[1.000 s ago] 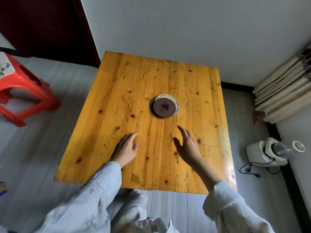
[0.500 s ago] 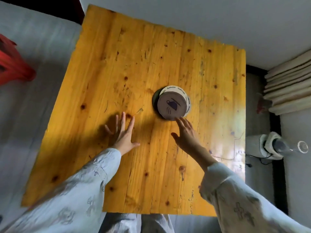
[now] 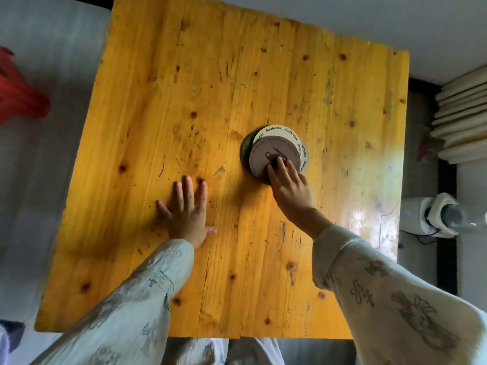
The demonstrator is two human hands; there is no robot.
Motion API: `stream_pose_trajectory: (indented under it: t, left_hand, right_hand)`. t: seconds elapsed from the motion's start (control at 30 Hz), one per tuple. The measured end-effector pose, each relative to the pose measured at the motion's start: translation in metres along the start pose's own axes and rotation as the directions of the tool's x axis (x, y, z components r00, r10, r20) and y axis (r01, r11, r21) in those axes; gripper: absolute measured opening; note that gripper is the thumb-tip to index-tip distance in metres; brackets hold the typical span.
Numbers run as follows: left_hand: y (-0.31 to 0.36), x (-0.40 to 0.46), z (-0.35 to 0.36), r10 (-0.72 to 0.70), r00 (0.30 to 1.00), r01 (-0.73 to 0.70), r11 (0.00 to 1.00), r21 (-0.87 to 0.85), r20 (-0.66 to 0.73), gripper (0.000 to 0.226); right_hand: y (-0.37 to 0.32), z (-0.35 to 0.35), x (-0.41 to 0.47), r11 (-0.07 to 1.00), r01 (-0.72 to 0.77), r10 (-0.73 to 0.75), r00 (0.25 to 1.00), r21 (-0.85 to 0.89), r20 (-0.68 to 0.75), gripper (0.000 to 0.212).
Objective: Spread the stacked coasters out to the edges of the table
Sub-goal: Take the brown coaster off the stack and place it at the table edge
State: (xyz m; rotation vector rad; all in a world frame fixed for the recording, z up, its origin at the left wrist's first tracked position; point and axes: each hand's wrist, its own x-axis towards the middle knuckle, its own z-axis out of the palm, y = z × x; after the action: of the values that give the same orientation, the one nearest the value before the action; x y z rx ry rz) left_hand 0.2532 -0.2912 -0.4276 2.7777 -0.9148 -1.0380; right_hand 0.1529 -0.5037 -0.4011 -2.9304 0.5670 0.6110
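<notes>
A stack of round coasters (image 3: pixel 274 146) sits a little right of the middle of the yellow wooden table (image 3: pixel 184 101). The top coaster is grey-brown with a dark cup drawing; a cream coaster with printed words and a dark one show beneath it, slightly fanned. My right hand (image 3: pixel 288 185) reaches onto the stack from the near side, its fingertips pressing on the top coaster. My left hand (image 3: pixel 185 209) lies flat on the bare wood to the left of the stack, fingers spread, holding nothing.
A red plastic stool (image 3: pixel 18 96) stands on the floor left of the table. On the right are stacked cream panels (image 3: pixel 463 119) against the wall and a white appliance (image 3: pixel 432 217) with a cable on the floor. The table's far edge meets a white wall.
My right hand has moved forward from the bare table onto the top coaster. My left hand has slid forward and flattened. The camera has come closer, looking more steeply down.
</notes>
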Motion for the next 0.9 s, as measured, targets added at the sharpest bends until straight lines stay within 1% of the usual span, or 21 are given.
stream_pose_trajectory:
  t: [0.2,0.27,0.37,0.43,0.5,0.57,0.63,0.67,0.73,0.77,0.83,0.9]
  left_hand:
    - [0.006,0.0,-0.006,-0.049,0.997,0.048,0.999,0.007,0.055,0.115]
    - [0.01,0.0,-0.008,-0.064,0.996,0.063,0.998,0.018,0.063,0.114]
    - [0.013,-0.004,-0.01,-0.08,0.995,0.077,0.996,0.047,0.053,0.111]
    - [0.015,-0.01,-0.007,-0.076,0.997,0.074,0.996,0.041,0.025,0.103]
    - [0.019,-0.02,0.002,-0.059,0.998,0.059,0.998,-0.022,-0.002,0.088]
    - [0.023,-0.038,0.016,-0.029,0.999,0.027,0.998,-0.061,-0.025,0.074]
    - [0.027,-0.062,0.034,0.012,0.999,-0.016,0.996,-0.085,-0.047,0.067]
    - [0.029,-0.074,0.043,0.03,0.998,-0.034,0.995,-0.095,-0.051,0.065]
    - [0.033,-0.094,0.057,0.05,0.998,-0.055,0.989,-0.139,-0.034,0.062]
    - [0.036,-0.102,0.061,0.047,0.999,-0.05,0.982,-0.18,-0.025,0.059]
    - [0.044,-0.113,0.064,0.016,0.999,-0.026,0.97,-0.243,-0.04,0.053]
    - [0.051,-0.119,0.066,-0.033,0.995,0.005,0.961,-0.277,-0.097,0.046]
  right_hand:
    - [-0.009,-0.009,-0.023,0.999,0.027,-0.027,1.0,0.031,0.008,0.046]
    - [-0.018,-0.008,-0.041,0.999,0.052,-0.052,0.997,-0.015,0.049,0.047]
    - [-0.034,0.002,-0.075,0.994,0.099,-0.091,0.982,-0.039,0.164,0.046]
    - [-0.043,0.014,-0.102,0.993,0.112,-0.107,0.984,-0.029,0.144,0.044]
    - [-0.049,0.021,-0.125,0.99,0.124,-0.116,0.985,-0.061,0.126,0.042]
    - [-0.054,0.029,-0.141,0.99,0.134,-0.128,0.986,-0.051,0.112,0.041]
    - [-0.056,0.032,-0.145,0.99,0.134,-0.131,0.987,-0.032,0.091,0.037]
    - [-0.055,0.032,-0.143,0.991,0.132,-0.132,0.988,0.012,0.086,0.033]
    - [-0.048,0.034,-0.135,0.974,0.124,-0.148,0.982,0.191,0.116,0.029]
    - [-0.043,0.034,-0.13,0.952,0.096,-0.134,0.984,0.292,0.115,0.029]
    - [-0.033,0.031,-0.123,0.896,-0.002,-0.05,0.993,0.443,0.107,0.03]
    - [-0.023,0.031,-0.116,0.86,-0.071,0.027,0.995,0.505,0.094,0.031]
